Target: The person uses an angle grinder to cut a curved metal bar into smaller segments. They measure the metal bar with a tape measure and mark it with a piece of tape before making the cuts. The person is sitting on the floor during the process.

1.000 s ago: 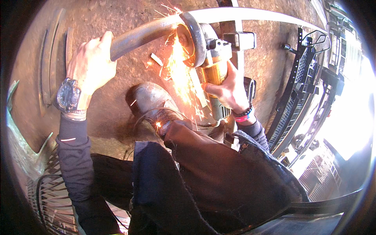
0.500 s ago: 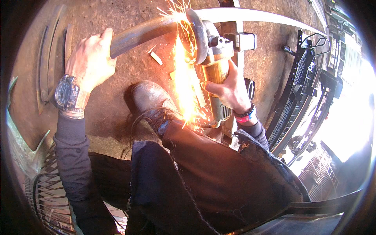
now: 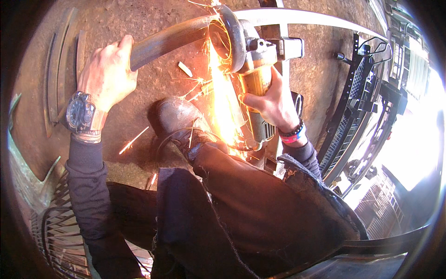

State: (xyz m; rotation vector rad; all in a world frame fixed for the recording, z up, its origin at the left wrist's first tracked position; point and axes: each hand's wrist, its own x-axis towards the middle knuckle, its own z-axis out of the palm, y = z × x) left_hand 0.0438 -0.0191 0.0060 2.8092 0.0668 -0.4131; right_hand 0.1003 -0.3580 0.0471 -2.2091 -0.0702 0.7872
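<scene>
My left hand [image 3: 108, 72] is closed around the near end of a curved metal bar [image 3: 172, 41], its fingers partly hidden beneath. A yellow and grey angle grinder [image 3: 258, 79] is gripped by its body in my right hand [image 3: 276, 103]. The grinder's round guard [image 3: 231, 39] stands over the bar's far end, where bright sparks [image 3: 223, 100] stream down toward my boot. The disc's contact with the bar is mostly hidden by guard and sparks. Beyond the guard, a bright metal strip [image 3: 306, 17] runs off to the right.
My boot [image 3: 179, 116] stands on the brown floor, just left of the sparks. Several curved metal strips [image 3: 55, 69] lie at the left. A small pale offcut [image 3: 185, 69] lies below the bar. Black metal frames with mesh [image 3: 346, 102] stand at the right.
The grinder's head has shifted slightly and its guard has turned, showing more of its inside. Stray sparks now fly left past my boot. My left hand keeps its hold on the bar.
</scene>
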